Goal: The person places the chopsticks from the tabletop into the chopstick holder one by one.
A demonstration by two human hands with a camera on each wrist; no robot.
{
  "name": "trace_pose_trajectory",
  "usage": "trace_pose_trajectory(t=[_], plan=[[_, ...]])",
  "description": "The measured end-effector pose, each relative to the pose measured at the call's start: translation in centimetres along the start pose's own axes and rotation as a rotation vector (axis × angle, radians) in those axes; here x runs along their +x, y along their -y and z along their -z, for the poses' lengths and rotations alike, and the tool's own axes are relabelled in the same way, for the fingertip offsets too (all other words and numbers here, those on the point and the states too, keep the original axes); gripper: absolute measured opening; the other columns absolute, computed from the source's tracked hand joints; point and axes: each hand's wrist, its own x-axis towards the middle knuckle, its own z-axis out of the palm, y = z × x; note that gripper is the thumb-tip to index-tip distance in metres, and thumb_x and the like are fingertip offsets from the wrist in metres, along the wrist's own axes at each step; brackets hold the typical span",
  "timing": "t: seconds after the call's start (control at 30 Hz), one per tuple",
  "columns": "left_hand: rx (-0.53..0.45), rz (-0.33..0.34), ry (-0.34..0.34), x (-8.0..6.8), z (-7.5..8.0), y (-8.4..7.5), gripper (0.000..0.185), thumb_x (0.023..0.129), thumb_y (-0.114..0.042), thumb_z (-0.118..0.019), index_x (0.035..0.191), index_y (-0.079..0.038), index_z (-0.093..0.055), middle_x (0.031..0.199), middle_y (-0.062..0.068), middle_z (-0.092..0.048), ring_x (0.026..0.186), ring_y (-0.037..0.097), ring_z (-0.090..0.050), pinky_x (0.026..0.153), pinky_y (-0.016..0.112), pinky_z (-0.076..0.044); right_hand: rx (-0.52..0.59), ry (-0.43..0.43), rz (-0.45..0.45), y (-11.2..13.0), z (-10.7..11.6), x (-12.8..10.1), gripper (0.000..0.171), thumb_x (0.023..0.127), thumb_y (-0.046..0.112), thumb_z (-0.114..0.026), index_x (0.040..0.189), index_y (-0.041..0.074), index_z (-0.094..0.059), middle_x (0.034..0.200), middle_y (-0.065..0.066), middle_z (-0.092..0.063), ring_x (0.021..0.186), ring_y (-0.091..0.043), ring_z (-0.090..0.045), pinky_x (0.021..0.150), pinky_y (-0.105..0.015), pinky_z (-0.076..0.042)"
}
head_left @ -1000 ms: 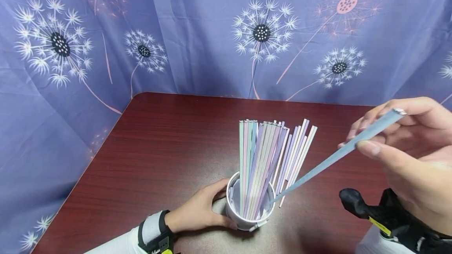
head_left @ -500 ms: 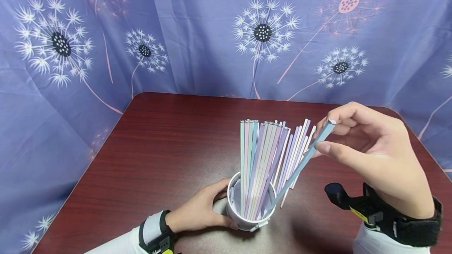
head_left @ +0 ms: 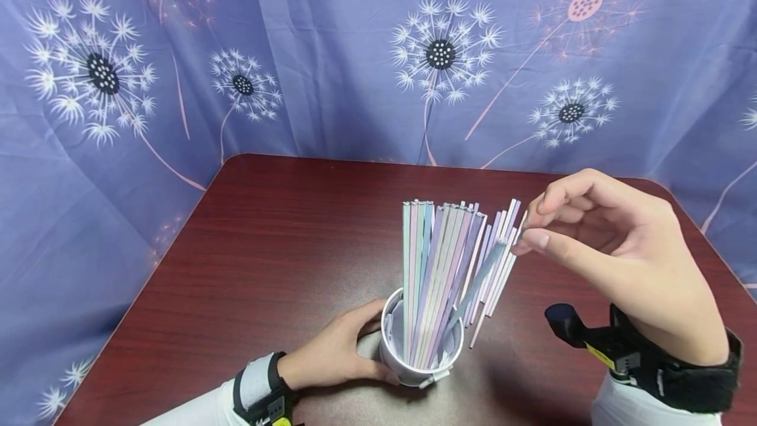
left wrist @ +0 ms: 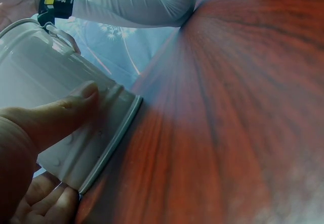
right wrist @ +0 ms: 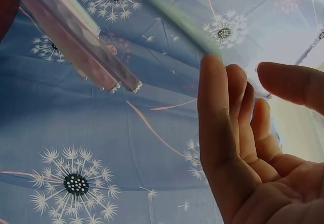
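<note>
A small white bucket [head_left: 408,375] stands on the table, holding several long, thin pastel straw-like sticks [head_left: 440,261]. My left hand [head_left: 334,355] grips the bucket's left side; in the left wrist view its thumb [left wrist: 66,107] lies along the wall and fingertips show by the base. A blue straw-like stick [head_left: 476,281] leans on the bucket's right rim with its lower end inside. Just right of its top, my right hand [head_left: 615,248] has thumb and fingers parted, holding nothing. In the right wrist view a blurred blue-green stick [right wrist: 174,21] passes behind a fingertip.
More pale white and purple sticks [head_left: 499,268] lie on the dark red wooden table [head_left: 266,235], just right of and behind the bucket. A blue dandelion-patterned cloth [head_left: 343,51] hangs along the table's back and left side.
My right hand has moved left with the blue stick and let go of it. The stick now leans in the bucket, its top lower and further left. My left hand has stayed put.
</note>
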Motion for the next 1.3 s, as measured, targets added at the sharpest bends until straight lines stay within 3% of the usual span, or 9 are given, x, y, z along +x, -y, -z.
trace_pose_trajectory(t=[0.4, 0.63, 0.77, 1.0, 1.13, 1.2, 1.3], plan=[[0.0, -0.006, -0.004, 0.1, 0.0, 0.2, 0.079, 0.066, -0.047, -0.087, 0.134, -0.035, -0.049, 0.123, -0.017, -0.059, 0.106, 0.005, -0.058, 0.091, 0.026, -0.048, 0.012, -0.012, -0.01, 0.0, 0.0, 0.3, 0.025, 0.076, -0.029, -0.058, 0.1, -0.021, -0.054, 0.085, -0.029, -0.061, 0.071, -0.034, -0.065, 0.066, -0.032, -0.055], [0.002, -0.005, -0.001, 0.1, -0.1, 0.1, 0.079, 0.066, -0.048, -0.086, 0.134, -0.035, -0.048, 0.124, -0.017, -0.059, 0.109, 0.005, -0.058, 0.094, 0.027, -0.047, -0.12, -0.089, -0.127, -0.2, 0.4, 1.2, 0.018, 0.083, -0.017, -0.064, 0.1, -0.015, -0.058, 0.083, -0.024, -0.064, 0.071, -0.03, -0.065, 0.068, -0.028, -0.055], [-0.001, -0.007, 0.0, 0.1, 0.0, 0.1, 0.079, 0.066, -0.047, -0.086, 0.135, -0.035, -0.048, 0.125, -0.017, -0.059, 0.111, 0.005, -0.057, 0.096, 0.028, -0.047, -0.267, -0.158, -0.221, -1.6, 1.6, 2.0, 0.018, 0.088, -0.001, -0.068, 0.102, -0.01, -0.061, 0.086, -0.021, -0.067, 0.071, -0.028, -0.067, 0.07, -0.027, -0.056], [0.011, -0.02, -0.003, 0.1, 0.0, 0.2, 0.079, 0.067, -0.047, -0.087, 0.134, -0.034, -0.048, 0.124, -0.017, -0.059, 0.108, 0.005, -0.058, 0.093, 0.026, -0.047, -0.752, -0.277, -0.314, -5.9, 4.4, 3.1, 0.02, 0.09, 0.025, -0.07, 0.102, 0.009, -0.068, 0.081, 0.002, -0.071, 0.063, -0.005, -0.068, 0.063, -0.015, -0.051], [0.015, -0.022, -0.003, 0.1, 0.0, 0.2, 0.079, 0.067, -0.047, -0.087, 0.135, -0.034, -0.048, 0.124, -0.017, -0.059, 0.108, 0.005, -0.058, 0.093, 0.026, -0.047, -0.968, -0.297, -0.335, -8.2, 6.1, 3.3, 0.022, 0.089, 0.03, -0.068, 0.099, 0.011, -0.069, 0.08, -0.004, -0.073, 0.058, 0.008, -0.06, 0.064, -0.016, -0.042], [0.014, -0.017, -0.003, 0.1, 0.0, 0.2, 0.079, 0.067, -0.047, -0.087, 0.135, -0.034, -0.048, 0.124, -0.017, -0.059, 0.108, 0.005, -0.058, 0.092, 0.026, -0.047, -1.039, -0.275, -0.348, -9.3, 6.9, 3.3, 0.022, 0.088, 0.028, -0.067, 0.098, 0.009, -0.07, 0.082, -0.011, -0.073, 0.059, 0.004, -0.059, 0.067, -0.021, -0.04], [0.017, -0.013, -0.003, 0.1, 0.0, 0.3, 0.08, 0.066, -0.048, -0.087, 0.135, -0.034, -0.048, 0.124, -0.017, -0.059, 0.108, 0.005, -0.058, 0.092, 0.026, -0.047, -1.096, -0.23, -0.409, -10.8, 7.9, 3.1, 0.023, 0.086, 0.025, -0.067, 0.097, 0.005, -0.071, 0.085, -0.016, -0.072, 0.07, -0.016, -0.061, 0.066, -0.033, -0.042]])
